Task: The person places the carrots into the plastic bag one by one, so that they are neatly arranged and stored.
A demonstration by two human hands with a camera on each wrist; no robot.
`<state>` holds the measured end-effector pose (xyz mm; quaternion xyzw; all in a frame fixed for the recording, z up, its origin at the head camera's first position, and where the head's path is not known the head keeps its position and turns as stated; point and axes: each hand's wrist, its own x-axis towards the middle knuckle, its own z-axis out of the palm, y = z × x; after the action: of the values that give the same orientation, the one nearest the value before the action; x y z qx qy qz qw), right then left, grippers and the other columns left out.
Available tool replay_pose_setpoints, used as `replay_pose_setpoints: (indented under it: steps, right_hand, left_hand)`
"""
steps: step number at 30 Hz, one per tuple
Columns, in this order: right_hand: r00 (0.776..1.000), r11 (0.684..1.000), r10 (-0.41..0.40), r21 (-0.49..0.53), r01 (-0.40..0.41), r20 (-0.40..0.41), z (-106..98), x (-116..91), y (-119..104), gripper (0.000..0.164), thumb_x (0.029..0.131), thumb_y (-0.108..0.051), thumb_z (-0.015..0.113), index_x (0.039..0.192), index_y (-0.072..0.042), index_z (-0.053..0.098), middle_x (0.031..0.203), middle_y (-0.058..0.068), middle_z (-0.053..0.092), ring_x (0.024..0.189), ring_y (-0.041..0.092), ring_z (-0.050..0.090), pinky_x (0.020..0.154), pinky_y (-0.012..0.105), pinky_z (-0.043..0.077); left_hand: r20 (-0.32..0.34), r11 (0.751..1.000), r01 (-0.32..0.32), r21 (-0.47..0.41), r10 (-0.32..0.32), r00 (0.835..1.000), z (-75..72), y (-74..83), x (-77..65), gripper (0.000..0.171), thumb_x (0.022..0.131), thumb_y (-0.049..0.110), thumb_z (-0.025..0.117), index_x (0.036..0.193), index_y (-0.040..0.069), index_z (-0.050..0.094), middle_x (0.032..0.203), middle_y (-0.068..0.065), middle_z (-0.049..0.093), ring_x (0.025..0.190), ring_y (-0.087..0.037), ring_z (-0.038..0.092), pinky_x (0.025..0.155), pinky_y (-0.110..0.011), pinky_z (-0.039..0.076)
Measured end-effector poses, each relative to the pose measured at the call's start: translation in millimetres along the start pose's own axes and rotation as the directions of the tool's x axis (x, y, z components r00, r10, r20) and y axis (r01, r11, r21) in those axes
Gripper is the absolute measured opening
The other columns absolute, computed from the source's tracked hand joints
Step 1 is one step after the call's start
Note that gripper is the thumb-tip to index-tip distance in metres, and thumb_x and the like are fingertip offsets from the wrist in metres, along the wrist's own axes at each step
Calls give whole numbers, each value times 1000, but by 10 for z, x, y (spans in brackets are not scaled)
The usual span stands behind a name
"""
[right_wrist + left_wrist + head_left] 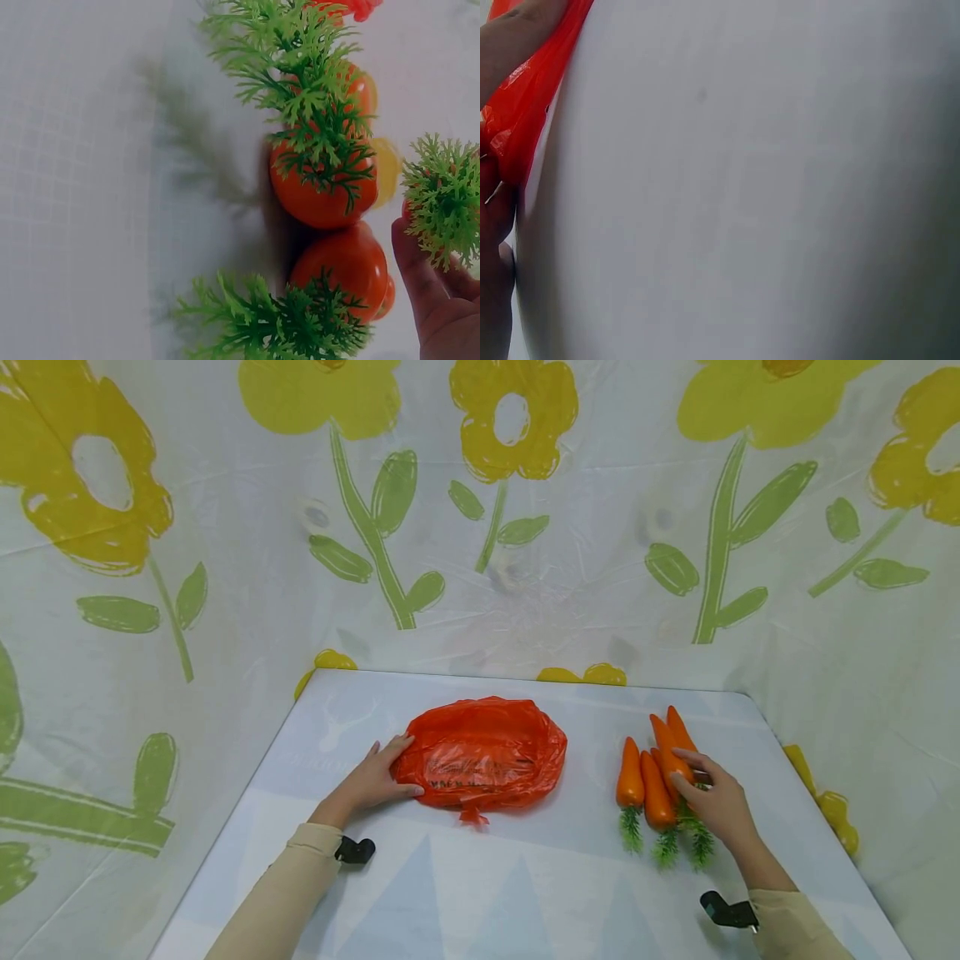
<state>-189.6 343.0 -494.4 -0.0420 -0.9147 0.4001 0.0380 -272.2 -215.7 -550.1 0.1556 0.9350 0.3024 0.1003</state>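
Note:
A crumpled red plastic bag lies on the white table, spread out, with dark print on its front. My left hand grips its left edge; in the left wrist view, fingers lie on both sides of the red film. Several orange carrots with green leafy tops, artificial in look, lie in a cluster to the right, tips pointing away. My right hand holds one carrot above the others. In the right wrist view its leafy top hides much of the grip, beside the lower carrots.
The white table carries pale blue triangle prints. A curtain with yellow flowers hangs behind and along both sides. Black wrist cameras sit at both cuffs. A gap of bare tabletop separates bag and carrots.

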Motion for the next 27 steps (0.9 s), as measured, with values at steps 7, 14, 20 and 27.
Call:
replay_pose_setpoints:
  steps: [7, 14, 20, 27]
  right_hand:
    - [1000, 1000, -3, 0, 3, -8, 45, 14, -24, 58, 102, -43, 60, 148, -8, 52, 139, 26, 52, 116, 40, 53, 72, 20, 51]
    - [1000, 1000, 7, 16, -7, 1, 106, 20, -62, 59, 101, -45, 61, 148, -11, 52, 137, 24, 56, 116, 38, 54, 75, 20, 52]
    - [1000, 1000, -22, 5, 22, 2, 154, 33, -74, 56, 102, -43, 61, 149, -12, 53, 138, 23, 56, 117, 38, 54, 81, 31, 52]
    - [998, 998, -63, 10, 63, 13, 188, 24, -145, 54, 103, -40, 60, 148, -10, 53, 141, 25, 54, 120, 40, 55, 90, 45, 53]
  left_hand:
    - [-1, 1000, -7, 5, 7, 1000, 14, 20, 18, 107, 79, 56, 82, 161, 12, 31, 165, -15, 28, 155, -35, 16, 123, -59, 8]
    - [5, 1000, -3, 12, 3, 1000, 32, 35, 34, 107, 79, 56, 82, 161, 13, 30, 166, -13, 29, 155, -33, 16, 124, -57, 6]
    - [7, 1000, -3, 10, 3, 1000, 49, 36, 47, 107, 78, 57, 82, 161, 14, 30, 166, -13, 28, 155, -36, 15, 123, -60, 11]
    - [13, 1000, 3, 3, -3, 1000, 63, 43, 60, 106, 78, 56, 83, 162, 17, 30, 167, -12, 27, 154, -44, 11, 119, -66, 18]
